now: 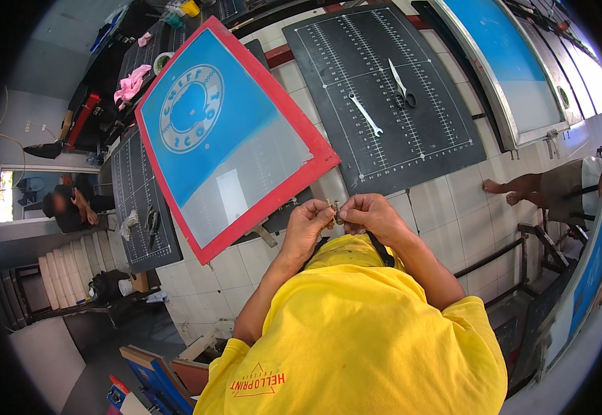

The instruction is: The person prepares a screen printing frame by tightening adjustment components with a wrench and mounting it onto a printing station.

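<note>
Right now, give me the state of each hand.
Left hand: closed, pinching a small metal part.
Right hand: closed on the same small metal part from the other side.

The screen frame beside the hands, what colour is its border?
Red border, seen in the head view.

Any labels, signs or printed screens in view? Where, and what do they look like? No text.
Printing screen: left of centre, tilted, red frame, blue mesh, white round emblem.
Second screen: upper right, pale frame, blue mesh.
Shirt print: bottom, red triangle logo on yellow.
Both hands pinch a small metal part.
</note>
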The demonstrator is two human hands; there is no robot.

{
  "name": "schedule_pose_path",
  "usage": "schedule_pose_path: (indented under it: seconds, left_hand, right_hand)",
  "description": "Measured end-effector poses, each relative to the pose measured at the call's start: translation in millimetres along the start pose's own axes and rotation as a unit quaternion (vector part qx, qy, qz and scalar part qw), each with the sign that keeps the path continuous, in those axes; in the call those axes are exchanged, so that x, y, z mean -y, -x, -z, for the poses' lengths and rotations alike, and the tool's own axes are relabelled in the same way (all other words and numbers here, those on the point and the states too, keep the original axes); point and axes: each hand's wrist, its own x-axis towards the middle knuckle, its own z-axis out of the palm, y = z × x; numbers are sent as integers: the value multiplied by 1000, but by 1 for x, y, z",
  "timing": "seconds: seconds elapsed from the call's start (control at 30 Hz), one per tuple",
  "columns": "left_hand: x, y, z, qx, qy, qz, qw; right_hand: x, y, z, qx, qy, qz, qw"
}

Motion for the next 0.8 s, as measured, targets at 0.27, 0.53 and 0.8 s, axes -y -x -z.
schedule_pose_path:
  seconds: [0.27,0.53,0.8]
  left_hand:
    - [-1,1,0,-2,3,10,1000]
    - [-11,4,-5,-2,-119,-51,992]
    - [-35,14,-17,63,-202,-210,955]
  right_hand:
    - [2,1,-1,-3,3,-9,1000]
    - [-4,5,-3,-2,22,70,997]
    - [6,17,-17,-29,210,309,927]
